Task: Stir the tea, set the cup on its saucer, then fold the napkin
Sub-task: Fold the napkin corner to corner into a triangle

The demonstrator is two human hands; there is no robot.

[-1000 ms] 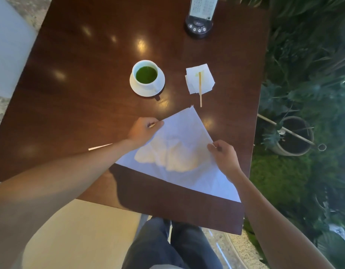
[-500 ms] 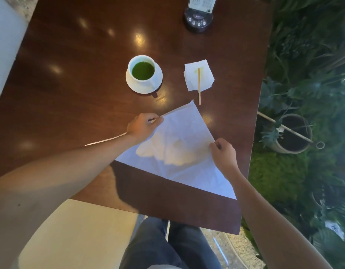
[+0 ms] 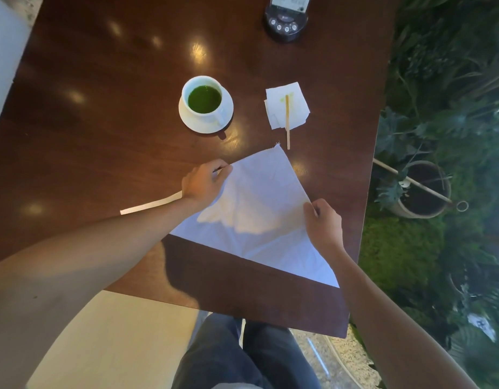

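Observation:
A white cup of green tea [image 3: 204, 99] stands on its white saucer [image 3: 192, 123] in the middle of the dark wooden table [image 3: 102, 108]. A large white napkin [image 3: 259, 209] lies folded into a triangle near the front edge. My left hand [image 3: 204, 184] pinches its upper left edge. My right hand [image 3: 324, 226] pinches its right edge. A wooden stirrer [image 3: 287, 122] rests on a small stained tissue [image 3: 287, 105] to the right of the cup.
A black device with buttons [image 3: 286, 21] stands at the table's far edge. Potted plants and a pot [image 3: 422, 189] lie past the table's right edge. My legs show below the front edge, beside a pale seat [image 3: 110, 341].
The napkin's upper layer has settled flat into a triangle with its tip near the stirrer. Both hands keep their hold on the edges and have barely moved.

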